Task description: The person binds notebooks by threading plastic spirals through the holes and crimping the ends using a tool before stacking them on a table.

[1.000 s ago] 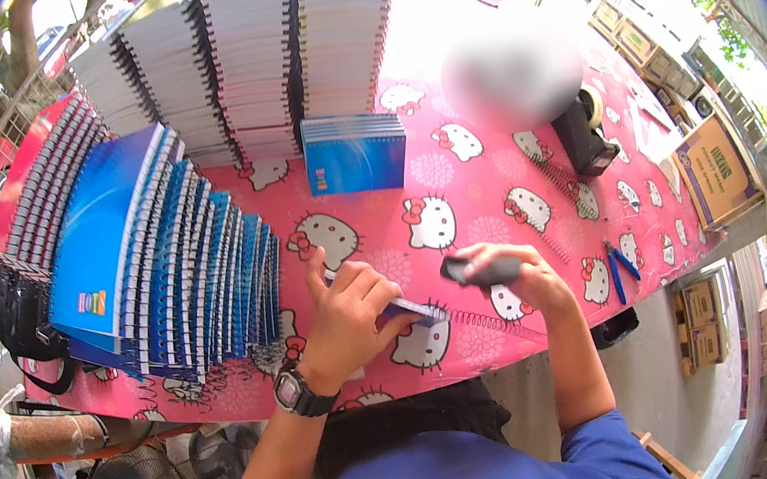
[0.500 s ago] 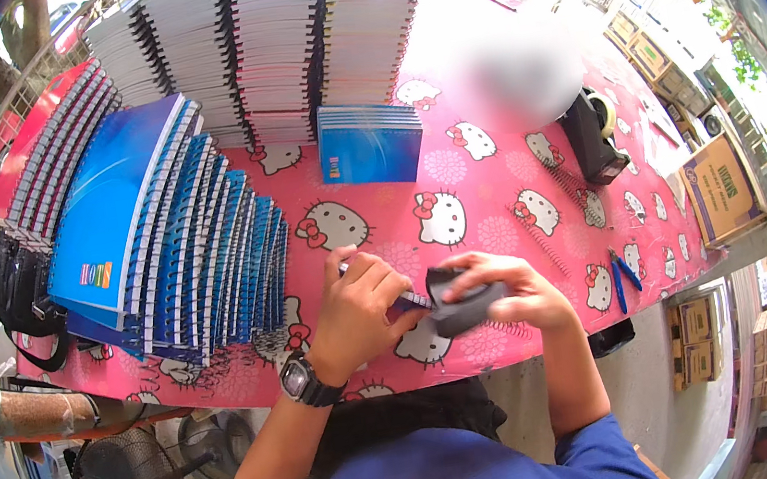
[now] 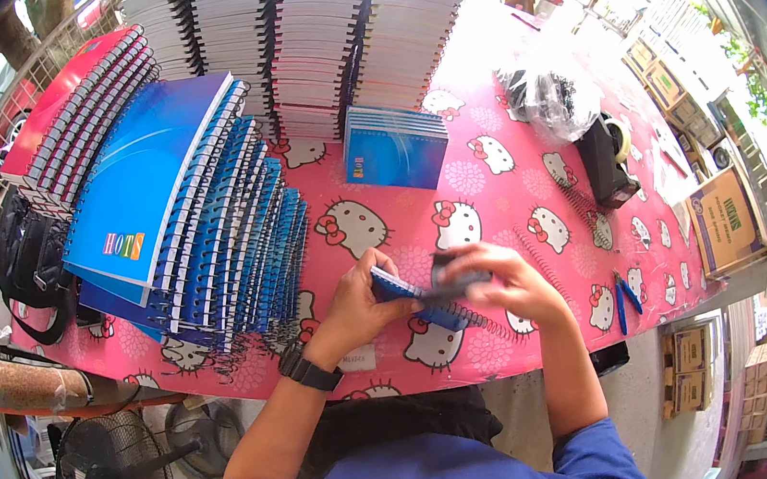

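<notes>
Near the table's front edge, my left hand (image 3: 361, 308) is closed on a small blue notebook (image 3: 393, 283), its thumb and fingers along the cover. My right hand (image 3: 514, 285) grips a dark, block-like thing (image 3: 461, 270), smeared by motion, its kind unclear. This dark thing is right against the notebook's right end. Below it lies a blue cover (image 3: 442, 315), partly hidden. A thin wire coil (image 3: 487, 323) runs rightward from there under my right hand. Farther back stands a short stack of small blue spiral notebooks (image 3: 395, 153).
Large blue spiral notebooks (image 3: 165, 186) pile up on the left beside red ones (image 3: 62, 112). Tall page stacks (image 3: 319, 44) rise behind. At right are a black tape dispenser (image 3: 608, 161), a clear plastic bag (image 3: 561, 100), blue-handled pliers (image 3: 626, 302) and loose coils (image 3: 542, 262).
My view has shifted, so the table things sit a little farther right. My right hand has moved the dark thing against the notebook, and a blue cover now shows beneath it.
</notes>
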`<state>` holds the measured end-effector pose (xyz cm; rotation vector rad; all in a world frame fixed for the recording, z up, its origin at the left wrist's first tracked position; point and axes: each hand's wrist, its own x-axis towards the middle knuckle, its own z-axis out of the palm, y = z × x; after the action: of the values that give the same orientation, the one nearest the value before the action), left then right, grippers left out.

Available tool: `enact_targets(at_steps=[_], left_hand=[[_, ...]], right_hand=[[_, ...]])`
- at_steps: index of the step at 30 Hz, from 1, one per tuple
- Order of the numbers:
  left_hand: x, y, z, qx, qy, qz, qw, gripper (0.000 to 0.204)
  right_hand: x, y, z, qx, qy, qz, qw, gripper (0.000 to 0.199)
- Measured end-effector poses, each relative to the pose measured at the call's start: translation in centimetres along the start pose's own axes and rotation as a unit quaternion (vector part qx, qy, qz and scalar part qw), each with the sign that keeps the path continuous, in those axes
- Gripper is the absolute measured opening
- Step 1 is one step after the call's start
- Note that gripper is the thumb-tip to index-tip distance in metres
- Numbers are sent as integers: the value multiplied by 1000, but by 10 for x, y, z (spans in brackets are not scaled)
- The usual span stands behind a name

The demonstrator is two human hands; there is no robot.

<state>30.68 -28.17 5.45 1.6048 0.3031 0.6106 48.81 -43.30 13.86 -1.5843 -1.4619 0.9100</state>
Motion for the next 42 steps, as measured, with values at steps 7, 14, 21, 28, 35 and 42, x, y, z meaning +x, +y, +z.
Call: enact_targets(at_steps=[7, 14, 21, 28, 35, 42], left_hand=[[-3, 1, -3, 22, -8, -19, 1000, 46], [-7, 3, -3, 17, -17, -49, 999, 45], [-8, 26, 2, 109, 0, -21, 994, 40], [-13, 35, 17, -58, 56, 39, 996, 30], [-17, 38, 12, -78, 82, 77, 991, 28], [-23, 44, 10, -44, 66, 81, 994, 27]], right_hand=[[20, -9, 5, 7, 13, 122, 992, 38], [25, -1, 13, -15, 32, 22, 999, 41], [26, -45, 36, -254, 171, -118, 945, 48], [16, -52, 57, -156, 211, -115, 958, 20], [14, -57, 62, -135, 205, -126, 961, 23], [15, -64, 58, -192, 160, -145, 957, 23]])
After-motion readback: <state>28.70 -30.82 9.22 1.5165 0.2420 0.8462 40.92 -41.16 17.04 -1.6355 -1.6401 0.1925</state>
